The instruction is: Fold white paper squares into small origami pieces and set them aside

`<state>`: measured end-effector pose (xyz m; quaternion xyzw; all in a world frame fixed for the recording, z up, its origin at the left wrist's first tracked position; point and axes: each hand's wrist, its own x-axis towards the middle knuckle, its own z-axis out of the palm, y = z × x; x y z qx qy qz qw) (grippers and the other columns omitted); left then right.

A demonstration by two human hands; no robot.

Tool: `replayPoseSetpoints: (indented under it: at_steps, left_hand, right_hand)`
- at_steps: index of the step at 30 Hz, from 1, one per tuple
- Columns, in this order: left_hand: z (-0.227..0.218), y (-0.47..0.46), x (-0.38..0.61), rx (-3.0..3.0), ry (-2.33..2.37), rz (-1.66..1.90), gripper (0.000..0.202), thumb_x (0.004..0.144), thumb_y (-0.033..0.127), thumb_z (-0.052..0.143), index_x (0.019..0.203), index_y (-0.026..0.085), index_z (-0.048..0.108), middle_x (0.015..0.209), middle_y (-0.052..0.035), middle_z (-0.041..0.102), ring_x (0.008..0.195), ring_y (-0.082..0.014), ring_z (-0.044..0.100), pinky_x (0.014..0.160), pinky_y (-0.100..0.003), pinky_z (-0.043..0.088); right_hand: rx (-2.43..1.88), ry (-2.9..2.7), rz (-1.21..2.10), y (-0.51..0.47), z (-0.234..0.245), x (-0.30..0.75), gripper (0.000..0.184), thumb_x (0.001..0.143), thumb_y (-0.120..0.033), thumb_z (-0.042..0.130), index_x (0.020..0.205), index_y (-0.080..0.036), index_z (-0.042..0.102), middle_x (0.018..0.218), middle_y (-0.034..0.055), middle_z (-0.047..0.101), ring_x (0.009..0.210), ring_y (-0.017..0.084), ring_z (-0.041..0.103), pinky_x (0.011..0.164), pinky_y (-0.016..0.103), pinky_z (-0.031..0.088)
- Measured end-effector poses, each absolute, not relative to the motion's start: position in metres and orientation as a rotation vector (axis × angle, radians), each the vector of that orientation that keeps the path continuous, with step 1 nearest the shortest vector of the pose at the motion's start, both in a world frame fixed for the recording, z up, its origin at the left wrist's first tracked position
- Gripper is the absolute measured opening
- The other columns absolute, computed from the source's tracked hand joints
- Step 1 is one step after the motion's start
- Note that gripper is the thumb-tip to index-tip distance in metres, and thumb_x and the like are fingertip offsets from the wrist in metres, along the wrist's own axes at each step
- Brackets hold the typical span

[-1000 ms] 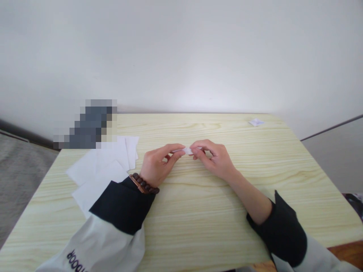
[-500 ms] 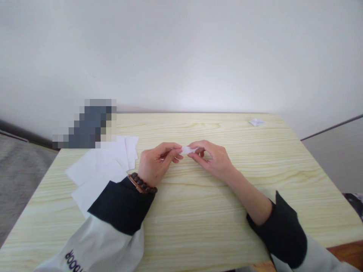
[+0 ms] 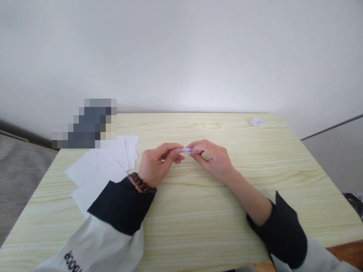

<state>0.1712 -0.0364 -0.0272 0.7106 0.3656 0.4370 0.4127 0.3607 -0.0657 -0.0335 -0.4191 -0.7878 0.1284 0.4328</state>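
Note:
A small piece of folded white paper (image 3: 187,150) is held between my two hands above the middle of the table. My left hand (image 3: 159,162) pinches its left end between thumb and fingers. At the other end, my right hand (image 3: 212,158) grips it the same way. Fingers cover much of the paper, so its full shape is hidden. To the left, partly under my left sleeve, lie several loose white paper sheets (image 3: 87,170).
A small folded paper piece (image 3: 256,121) lies near the table's back right. At the back left is a dark, pixelated object (image 3: 87,124). The wood-grain table (image 3: 193,226) meets a white wall (image 3: 181,56) at its far edge.
The folded paper has tilted, now showing a narrower, edge-on side. My fingertips have drawn slightly closer together; the arms and loose sheets have stayed in place.

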Motion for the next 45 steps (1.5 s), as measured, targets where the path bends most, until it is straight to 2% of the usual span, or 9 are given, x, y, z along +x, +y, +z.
replayPoseSetpoints:
  at_steps: [5,10,13,17,21,27,36,40,45]
  left_hand:
    - [-0.026,-0.036,0.172,1.872,0.887,1.055,0.015,0.086,0.025,0.056,0.093,0.015,0.065,0.085,-0.0041,0.073,0.066,-0.0127,0.07,0.063,-0.021,0.059]
    - [-0.027,-0.035,0.17,1.989,0.915,0.978,0.016,0.082,0.018,0.053,0.088,0.015,0.067,0.085,-0.0047,0.073,0.072,-0.014,0.07,0.062,-0.022,0.059]
    - [-0.027,-0.034,0.17,2.056,0.952,0.952,0.017,0.08,0.019,0.054,0.088,0.015,0.068,0.084,-0.0043,0.073,0.069,-0.0131,0.068,0.058,-0.02,0.057]
    - [-0.026,-0.033,0.17,2.185,0.965,0.949,0.016,0.079,0.018,0.056,0.088,0.015,0.069,0.083,-0.0035,0.072,0.069,-0.0123,0.065,0.06,-0.019,0.054]
    - [-0.026,-0.033,0.17,2.34,0.941,0.921,0.015,0.08,0.017,0.056,0.09,0.016,0.068,0.082,-0.0024,0.071,0.068,-0.0115,0.063,0.065,-0.021,0.051]
    - [-0.029,-0.033,0.17,2.422,0.938,0.86,0.013,0.08,0.019,0.055,0.09,0.017,0.064,0.085,-0.0033,0.069,0.078,-0.0149,0.064,0.074,-0.026,0.051]
    - [-0.03,-0.031,0.173,2.553,0.962,0.781,0.013,0.078,0.013,0.053,0.088,0.016,0.061,0.082,-0.0049,0.063,0.083,-0.0199,0.056,0.078,-0.033,0.048]
    - [-0.032,-0.031,0.173,2.568,1.004,0.782,0.014,0.081,0.017,0.051,0.087,0.016,0.064,0.086,-0.0073,0.057,0.084,-0.0207,0.054,0.076,-0.034,0.048]
    - [-0.032,-0.032,0.173,2.547,1.004,0.762,0.014,0.084,0.021,0.05,0.084,0.016,0.064,0.082,-0.0064,0.059,0.081,-0.0196,0.055,0.074,-0.033,0.047]
  right_hand:
    - [-1.054,-1.946,0.308,-0.065,-0.032,0.361,0.008,0.088,-0.017,0.054,0.088,-0.021,0.061,0.092,0.0033,0.069,0.087,0.013,0.065,0.08,0.025,0.05]
    - [-1.047,-1.96,0.341,-0.063,-0.035,0.36,0.009,0.088,-0.017,0.054,0.09,-0.021,0.062,0.09,0.0031,0.069,0.085,0.013,0.065,0.079,0.025,0.051]
    - [-1.049,-1.957,0.359,-0.064,-0.035,0.359,0.009,0.087,-0.017,0.054,0.09,-0.021,0.062,0.091,0.0033,0.069,0.085,0.013,0.065,0.079,0.026,0.052]
    - [-1.076,-1.977,0.378,-0.066,-0.034,0.358,0.01,0.086,-0.016,0.053,0.089,-0.019,0.062,0.09,0.0044,0.069,0.083,0.014,0.064,0.078,0.027,0.052]
    - [-1.13,-2.002,0.39,-0.066,-0.033,0.357,0.012,0.087,-0.016,0.051,0.088,-0.019,0.062,0.087,0.0043,0.068,0.079,0.014,0.063,0.075,0.027,0.051]
    - [-1.203,-2.039,0.38,-0.068,-0.03,0.352,0.01,0.082,-0.014,0.054,0.086,-0.017,0.063,0.086,0.0057,0.065,0.081,0.016,0.061,0.075,0.028,0.05]
    - [-1.391,-2.092,0.314,-0.067,-0.029,0.345,0.006,0.082,-0.02,0.057,0.082,-0.019,0.063,0.081,0.0047,0.062,0.081,0.018,0.056,0.076,0.031,0.047]
    - [-1.419,-2.113,0.286,-0.066,-0.029,0.344,0.01,0.084,-0.023,0.055,0.082,-0.019,0.064,0.085,0.0063,0.064,0.086,0.02,0.056,0.081,0.034,0.046]
    - [-1.409,-2.105,0.303,-0.066,-0.028,0.345,0.008,0.082,-0.019,0.056,0.081,-0.017,0.064,0.083,0.0061,0.065,0.085,0.019,0.056,0.081,0.033,0.046]
